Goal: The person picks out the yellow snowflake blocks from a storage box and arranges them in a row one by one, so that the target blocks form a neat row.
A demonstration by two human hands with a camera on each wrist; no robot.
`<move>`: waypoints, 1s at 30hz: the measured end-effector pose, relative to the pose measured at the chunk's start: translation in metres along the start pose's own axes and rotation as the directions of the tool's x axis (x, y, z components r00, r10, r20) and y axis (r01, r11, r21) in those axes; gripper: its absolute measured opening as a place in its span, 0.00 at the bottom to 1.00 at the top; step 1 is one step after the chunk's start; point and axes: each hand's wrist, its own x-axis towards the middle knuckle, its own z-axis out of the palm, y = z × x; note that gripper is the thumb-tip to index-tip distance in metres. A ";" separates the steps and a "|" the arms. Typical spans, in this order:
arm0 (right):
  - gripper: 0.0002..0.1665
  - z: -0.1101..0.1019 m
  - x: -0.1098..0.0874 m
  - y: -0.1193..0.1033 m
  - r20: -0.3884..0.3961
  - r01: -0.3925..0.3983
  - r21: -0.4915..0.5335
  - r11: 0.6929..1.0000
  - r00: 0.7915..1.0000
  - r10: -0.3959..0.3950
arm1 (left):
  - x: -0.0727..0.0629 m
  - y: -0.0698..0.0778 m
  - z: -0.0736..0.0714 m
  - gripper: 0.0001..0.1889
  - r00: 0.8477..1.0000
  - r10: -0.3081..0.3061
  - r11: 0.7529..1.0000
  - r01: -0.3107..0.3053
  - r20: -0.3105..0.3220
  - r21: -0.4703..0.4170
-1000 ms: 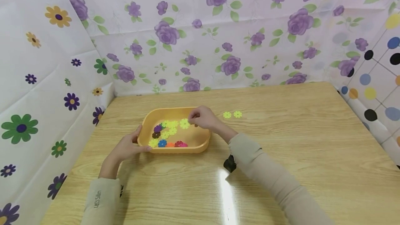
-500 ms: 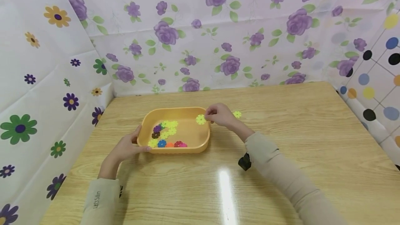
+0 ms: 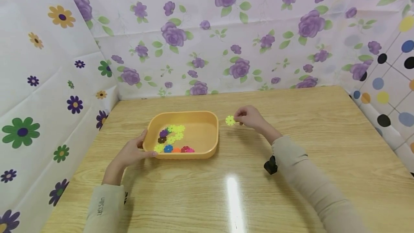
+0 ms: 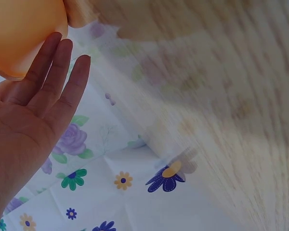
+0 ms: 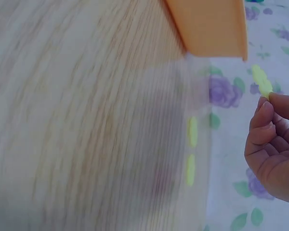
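Observation:
A yellow notched plastic disc is pinched at its edge between the thumb and fingers of my right hand, held up right of the orange tray. In the right wrist view it appears edge-on above the fingertips. Two more yellow discs lie on the table below that hand; in the head view the hand hides them. My left hand holds the tray's left end, thumb on the front rim and the other fingers against the outer wall.
Inside the tray, on its left half, are several yellow discs, along with a purple disc, a brown disc, a blue disc and some orange and pink ones. Flower-patterned sheets surround the wooden table.
My right hand has carried the yellow disc rightward, from over the tray, past its right rim, to above the table. The left hand and tray have stayed put.

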 end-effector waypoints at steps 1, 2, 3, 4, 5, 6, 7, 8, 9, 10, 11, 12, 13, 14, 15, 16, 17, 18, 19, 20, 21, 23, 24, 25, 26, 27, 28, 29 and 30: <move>0.07 -0.003 -0.001 0.003 0.000 -0.005 -0.006 1.000 1.000 0.005 | 0.000 0.000 0.000 0.54 1.000 0.002 1.000 -0.002 0.000 -0.001; 0.07 -0.006 -0.002 0.005 -0.001 -0.010 -0.009 1.000 1.000 0.010 | 0.000 0.000 0.000 0.54 1.000 0.004 1.000 -0.004 0.001 -0.004; 0.07 -0.009 -0.002 0.007 -0.003 -0.017 -0.017 1.000 1.000 0.017 | 0.000 0.000 0.000 0.54 1.000 0.005 1.000 -0.005 0.002 -0.003; 0.07 -0.012 -0.003 0.010 -0.006 -0.023 -0.023 0.999 1.000 0.023 | 0.000 0.000 0.000 0.54 1.000 0.004 1.000 -0.004 0.002 -0.004; 0.08 -0.015 -0.003 0.012 -0.008 -0.031 -0.031 0.999 0.999 0.031 | 0.000 0.000 0.000 0.54 1.000 0.003 1.000 -0.003 0.003 -0.006; 0.08 -0.018 -0.003 0.013 -0.015 -0.040 -0.036 0.999 0.999 0.039 | 0.000 0.000 0.000 0.54 1.000 0.001 1.000 -0.001 0.002 -0.005; 0.09 -0.022 -0.003 0.015 -0.019 -0.044 -0.043 0.998 0.999 0.044 | 0.000 0.000 0.000 0.54 1.000 -0.003 1.000 0.003 0.002 -0.005; 0.09 -0.025 -0.003 0.017 -0.023 -0.054 -0.040 0.998 0.998 0.053 | 0.000 0.000 0.000 0.54 1.000 -0.007 1.000 0.007 0.002 -0.004; 0.09 -0.028 -0.003 0.018 -0.023 -0.063 -0.038 0.997 0.998 0.062 | 0.000 0.000 0.000 0.54 1.000 -0.011 1.000 0.011 0.001 0.000; 0.10 -0.030 -0.002 0.020 -0.023 -0.068 -0.031 0.997 0.997 0.068 | 0.000 0.000 0.000 0.54 1.000 -0.014 1.000 0.014 0.000 0.000; 0.11 -0.033 -0.002 0.021 -0.021 -0.076 -0.027 0.997 0.997 0.076 | 0.000 0.000 0.000 0.55 1.000 -0.016 1.000 0.016 -0.001 0.003; 0.11 -0.036 -0.002 0.022 -0.021 -0.082 -0.019 0.996 0.996 0.082 | 0.000 0.000 0.000 0.55 1.000 -0.017 1.000 0.017 -0.002 0.007; 0.12 -0.038 -0.001 0.024 -0.017 -0.089 -0.013 0.996 0.996 0.089 | 0.000 0.000 0.000 0.55 1.000 -0.021 1.000 0.021 -0.001 0.007; 0.12 -0.041 -0.001 0.025 -0.017 -0.100 -0.007 0.995 0.995 0.100 | 0.000 0.000 0.000 0.55 1.000 -0.021 1.000 0.021 -0.001 0.011; 0.13 -0.043 -0.001 0.026 -0.017 -0.106 -0.006 0.994 0.994 0.106 | 0.000 0.001 0.000 0.55 1.000 -0.022 1.000 0.022 -0.001 0.015; 0.13 -0.045 0.000 0.028 -0.018 -0.113 -0.007 0.994 0.993 0.113 | 0.000 0.001 0.000 0.55 1.000 -0.023 1.000 0.023 -0.001 0.016; 0.13 -0.047 0.000 0.029 -0.020 -0.123 -0.008 0.992 0.992 0.122 | 0.001 0.001 0.000 0.55 1.000 -0.023 1.000 0.023 0.000 0.017; 0.13 -0.049 0.000 0.031 -0.022 -0.130 -0.010 0.991 0.991 0.130 | 0.001 0.001 0.000 0.55 1.000 -0.023 1.000 0.023 0.000 0.019; 0.13 -0.051 0.001 0.032 -0.021 -0.137 -0.015 0.990 0.990 0.137 | 0.001 0.001 0.000 0.55 1.000 -0.024 1.000 0.024 0.000 0.018; 0.13 -0.053 0.001 0.034 -0.020 -0.143 -0.019 0.989 0.990 0.143 | 0.001 0.001 0.000 0.55 1.000 -0.024 1.000 0.024 0.000 0.017; 0.13 -0.054 0.001 0.035 -0.020 -0.150 -0.023 0.988 0.989 0.150 | 0.001 0.001 0.000 0.54 1.000 -0.024 1.000 0.024 -0.001 0.016; 0.13 -0.057 0.002 0.039 -0.022 -0.167 -0.032 0.985 0.986 0.167 | 0.001 0.001 0.000 0.54 1.000 -0.022 1.000 0.022 -0.001 0.013; 0.13 -0.058 0.003 0.041 -0.023 -0.175 -0.039 0.984 0.984 0.175 | 0.001 0.001 0.000 0.54 1.000 -0.021 1.000 0.021 -0.002 0.012; 0.13 -0.060 0.003 0.043 -0.024 -0.184 -0.044 0.982 0.983 0.183 | 0.001 0.001 0.000 0.54 1.000 -0.017 1.000 0.017 -0.002 0.010; 0.14 -0.061 0.003 0.045 -0.028 -0.193 -0.052 0.980 0.981 0.192 | 0.001 0.001 0.000 0.54 1.000 -0.014 1.000 0.014 -0.002 0.009; 0.14 -0.062 0.004 0.047 -0.032 -0.203 -0.059 0.977 0.979 0.202 | 0.001 0.001 0.000 0.54 1.000 -0.011 1.000 0.011 -0.002 0.009; 0.14 -0.063 0.005 0.050 -0.037 -0.213 -0.069 0.975 0.977 0.211 | 0.001 0.001 0.000 0.54 1.000 -0.007 1.000 0.007 -0.002 0.008; 0.15 -0.064 0.005 0.052 -0.041 -0.222 -0.083 0.972 0.975 0.219 | 0.001 0.001 0.000 0.54 1.000 -0.006 1.000 0.006 -0.001 0.010; 0.15 -0.066 0.007 0.055 -0.045 -0.230 -0.098 0.968 0.973 0.227 | 0.001 0.001 0.000 0.54 1.000 -0.001 1.000 0.001 -0.002 0.011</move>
